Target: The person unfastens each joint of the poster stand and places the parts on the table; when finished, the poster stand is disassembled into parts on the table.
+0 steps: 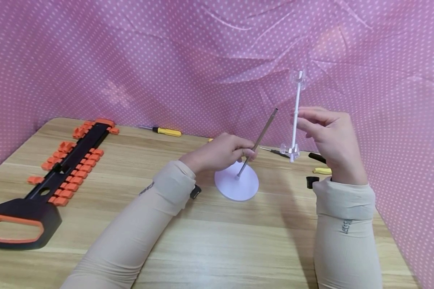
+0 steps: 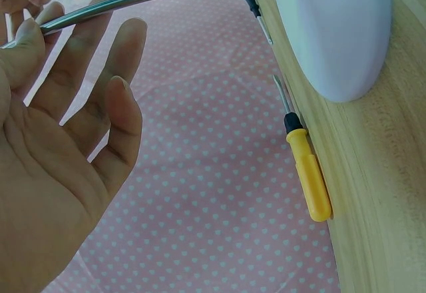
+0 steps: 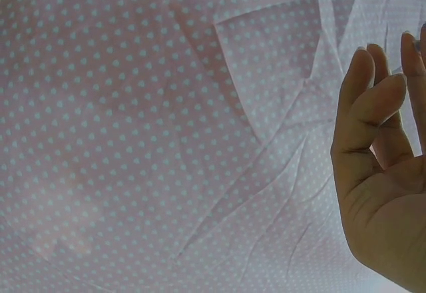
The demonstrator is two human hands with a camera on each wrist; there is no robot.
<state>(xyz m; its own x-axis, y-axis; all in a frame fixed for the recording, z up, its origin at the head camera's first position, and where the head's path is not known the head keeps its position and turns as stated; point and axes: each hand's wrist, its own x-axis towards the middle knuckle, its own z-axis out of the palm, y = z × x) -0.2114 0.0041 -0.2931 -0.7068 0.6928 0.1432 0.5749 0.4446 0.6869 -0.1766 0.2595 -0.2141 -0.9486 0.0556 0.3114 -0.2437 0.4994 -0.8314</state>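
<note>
A pink curtain (image 1: 166,80) with small pale spots hangs along the far side and down both sides of the wooden table (image 1: 202,249). On the table's left lies a black rack (image 1: 81,148) with orange clips along both edges, its looped handle at the near end. Two beige sleeves, left (image 1: 141,224) and right (image 1: 347,249), reach in from the near side.

The left hand (image 1: 220,152) pinches a metal pole (image 1: 263,131) between thumb and fingertips, its other fingers spread loosely. The pole rises, leaning right, from a round white base (image 1: 236,188) at mid-table; whether the base sits flat I cannot tell. The right hand (image 1: 332,136) pinches a thin white rod (image 1: 294,134) near its middle, nearly upright, right of the pole and apart from it.

A yellow screwdriver (image 1: 169,132) lies at the far edge, left of the left hand. Clear plastic hooks (image 1: 293,151) show at both rod ends. A small black piece (image 1: 312,182) lies beside the right cuff.
</note>
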